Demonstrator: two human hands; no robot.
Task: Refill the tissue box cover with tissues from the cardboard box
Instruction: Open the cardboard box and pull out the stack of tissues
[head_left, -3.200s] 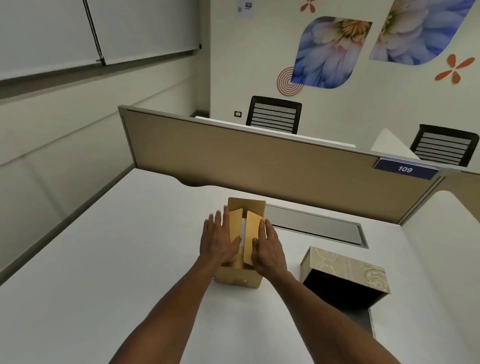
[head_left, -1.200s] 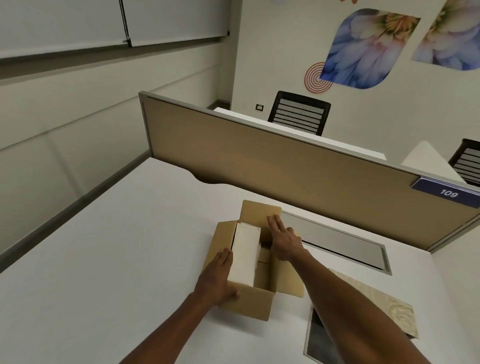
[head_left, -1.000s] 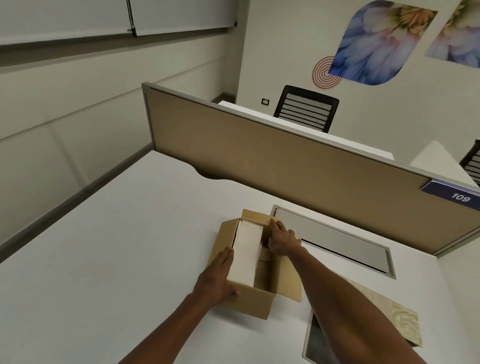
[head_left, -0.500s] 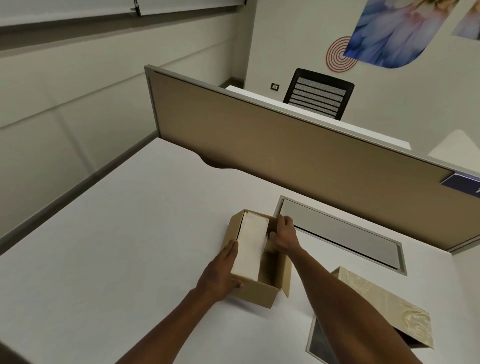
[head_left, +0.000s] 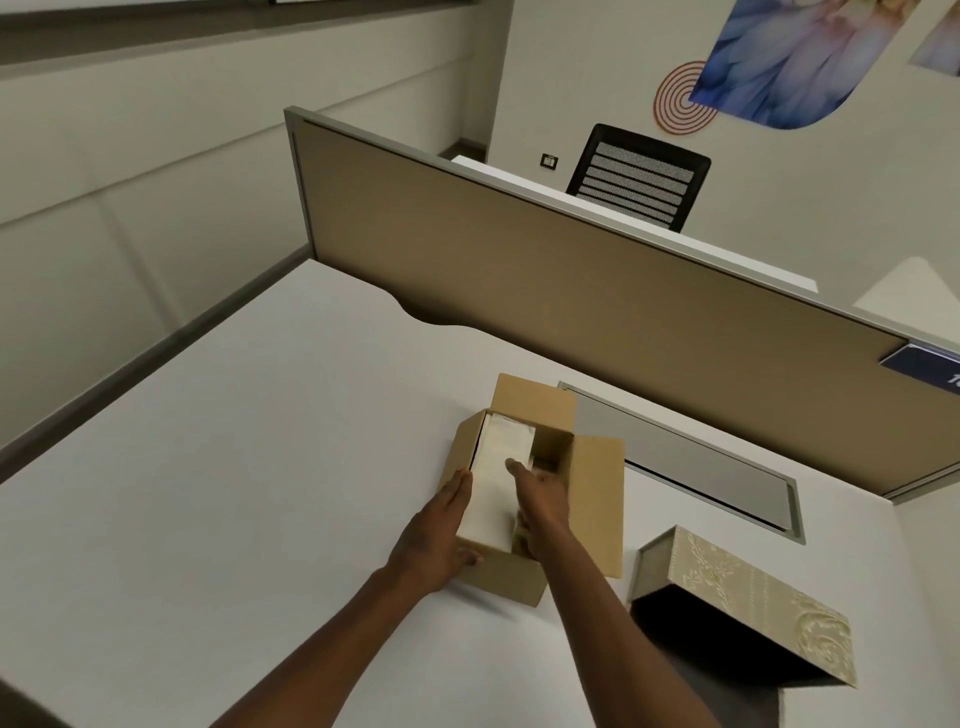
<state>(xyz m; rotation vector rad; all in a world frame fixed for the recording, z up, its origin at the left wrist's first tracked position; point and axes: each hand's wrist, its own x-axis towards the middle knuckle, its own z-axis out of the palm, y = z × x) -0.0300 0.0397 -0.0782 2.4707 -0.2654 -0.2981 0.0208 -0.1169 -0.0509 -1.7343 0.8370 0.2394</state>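
An open brown cardboard box (head_left: 597, 499) stands on the white desk, its flaps spread back and to the right. Inside it, along the left side, lies a white stack of tissues (head_left: 496, 483). My left hand (head_left: 439, 535) presses flat against the box's left outer wall, thumb on the near wall. My right hand (head_left: 540, 496) reaches into the box, palm against the right side of the tissue stack, fingers straight. To the right lies the gold patterned tissue box cover (head_left: 748, 608), tipped on its side with its dark hollow facing me.
A grey cable hatch (head_left: 691, 467) is set in the desk behind the box. A tan partition (head_left: 571, 291) closes off the desk's far edge, and a black chair (head_left: 639, 176) stands beyond it. A wall runs along the left.
My right hand has left the box's far flap and moved down into the box beside the tissues. The far and right flaps have swung open. My left hand stays on the left wall.
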